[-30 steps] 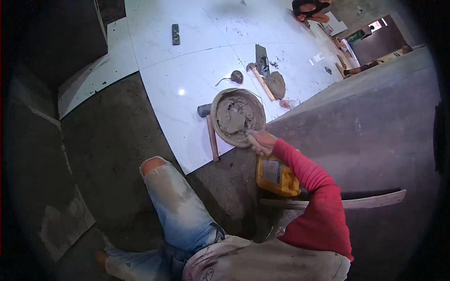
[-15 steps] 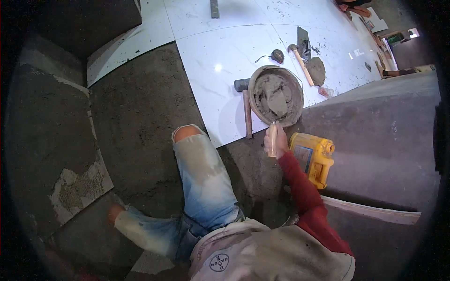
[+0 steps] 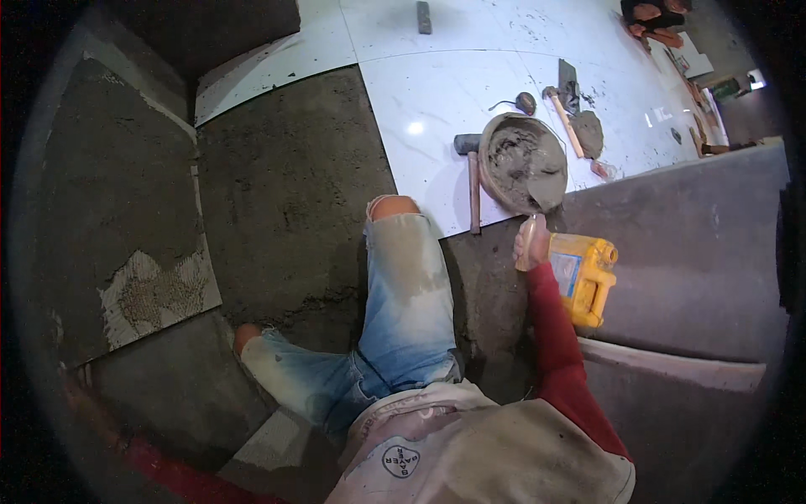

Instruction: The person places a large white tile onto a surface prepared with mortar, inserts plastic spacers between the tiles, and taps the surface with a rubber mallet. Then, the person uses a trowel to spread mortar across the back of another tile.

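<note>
My right hand (image 3: 538, 244) is closed round the wooden handle of a trowel (image 3: 526, 241). Its mortar-coated blade lies over the near right part of a round basin (image 3: 489, 186) of wet grey mortar (image 3: 516, 160). At the dim lower left, my left hand (image 3: 91, 409) is by the lower edge of a mortar-smeared tile (image 3: 159, 294) leaning there; its fingers are too dark to make out. Beside the basin rests a mallet (image 3: 475, 189) with a black head. A yellow jerrycan (image 3: 592, 281) stands against my right forearm.
White glossy tiles (image 3: 428, 92) cover the far floor, with a hammer (image 3: 567, 122), a tape measure (image 3: 525, 102) and a mortar-covered flat tool (image 3: 569, 84). Rough grey mortar bed (image 3: 285, 176) lies left of my knee. Another person (image 3: 659, 18) is at the far right.
The trowel blade has moved from the basin's middle toward its near right rim. My left forearm now shows at the lower left. The whole view has shifted, moving the scene rightward.
</note>
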{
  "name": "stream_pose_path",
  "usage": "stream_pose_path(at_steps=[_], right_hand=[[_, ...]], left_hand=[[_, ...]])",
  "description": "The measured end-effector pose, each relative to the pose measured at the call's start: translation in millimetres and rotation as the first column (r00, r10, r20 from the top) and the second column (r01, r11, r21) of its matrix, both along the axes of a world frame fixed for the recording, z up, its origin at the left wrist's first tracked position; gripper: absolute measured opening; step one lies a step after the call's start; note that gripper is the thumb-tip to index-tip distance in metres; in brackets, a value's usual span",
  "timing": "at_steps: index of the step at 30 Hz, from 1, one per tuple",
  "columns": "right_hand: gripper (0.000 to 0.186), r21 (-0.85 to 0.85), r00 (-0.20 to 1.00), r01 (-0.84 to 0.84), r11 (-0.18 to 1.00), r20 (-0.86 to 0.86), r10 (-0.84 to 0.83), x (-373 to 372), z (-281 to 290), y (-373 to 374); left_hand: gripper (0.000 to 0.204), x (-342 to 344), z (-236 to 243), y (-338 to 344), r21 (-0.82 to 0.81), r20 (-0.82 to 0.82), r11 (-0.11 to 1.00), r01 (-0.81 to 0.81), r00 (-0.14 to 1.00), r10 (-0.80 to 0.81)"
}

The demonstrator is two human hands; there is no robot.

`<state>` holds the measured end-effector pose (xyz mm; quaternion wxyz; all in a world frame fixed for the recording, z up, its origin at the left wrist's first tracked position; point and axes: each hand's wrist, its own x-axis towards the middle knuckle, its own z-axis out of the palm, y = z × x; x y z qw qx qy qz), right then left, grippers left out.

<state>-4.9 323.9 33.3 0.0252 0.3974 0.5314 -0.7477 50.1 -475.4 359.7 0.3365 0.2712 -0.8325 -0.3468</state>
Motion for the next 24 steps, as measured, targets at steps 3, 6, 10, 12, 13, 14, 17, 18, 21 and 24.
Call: stream_pose_path(at_steps=[3,6,10,12,13,14,17,18,21,24], right_hand=[[0.057,0.087,1.000,0.002,0.996,0.030,-0.005,0,-2,-1],[0.057,-0.052,0.995,-0.101,0.994,0.001,0.101,-11,-24,-1],[0.044,-0.335,0.874,-0.360,0.870,-0.448,0.189,22,-41,25],[0.045,-0.113,0.900,-0.343,0.933,-0.323,0.292,5,58,-92],[0.045,-0.127,0.890,-0.374,0.918,-0.327,0.317,8,74,-128],[0.045,-0.088,0.893,-0.357,0.930,-0.324,0.312,0,86,-157],[0.042,-0.227,0.924,-0.272,0.935,-0.332,0.188,-11,65,-252],[0.040,-0.343,0.891,-0.410,0.845,-0.348,0.291,-15,80,-301],[0.039,-0.426,0.832,-0.554,0.715,-0.316,0.457,-31,56,-414],[0.041,-0.166,0.739,-0.658,0.735,-0.334,0.585,-31,9,-504]], left_hand=[[0.055,-21,2,68,-0.061,0.151,0.981,-0.182,0.970,0.190],[0.046,22,-1,-1,-0.256,0.132,0.966,0.031,0.991,0.003],[0.040,-22,-27,-7,-0.285,0.141,0.958,0.031,0.990,0.010],[0.041,-38,-5,39,-0.123,-0.020,0.985,-0.121,0.993,0.119],[0.045,-34,-3,37,-0.077,-0.029,0.993,-0.093,0.995,0.091],[0.045,-32,1,33,-0.090,-0.033,0.988,-0.124,0.992,0.121],[0.046,-21,4,24,-0.076,-0.046,0.993,-0.092,0.995,0.089],[0.047,-17,6,23,-0.095,-0.050,0.990,-0.108,0.993,0.104],[0.049,-14,1,26,-0.072,-0.066,0.992,-0.101,0.993,0.097],[0.050,-15,4,29,-0.057,-0.090,0.995,-0.080,0.993,0.075]])
